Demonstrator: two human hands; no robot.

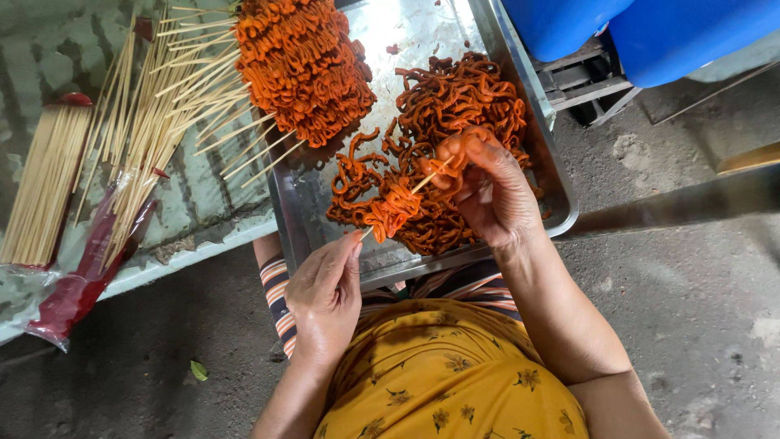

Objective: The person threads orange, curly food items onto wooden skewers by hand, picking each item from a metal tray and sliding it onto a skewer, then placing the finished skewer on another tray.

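Observation:
My left hand (327,294) pinches the lower end of a thin bamboo skewer (422,183) just in front of a metal tray (561,195). Orange marinated strips (390,207) are threaded on the skewer's middle. My right hand (486,183) grips the skewer's upper end together with a strip, over a loose heap of the same orange strips (459,102) in the tray. A pile of finished skewers (302,65) lies across the tray's far left corner, sticks pointing left.
Loose bare skewers (142,106) and a bundle of them (45,183) lie on a pale table with a red-tinted plastic bag (89,272). Blue barrels (650,28) stand at the top right. Concrete floor lies below and to the right.

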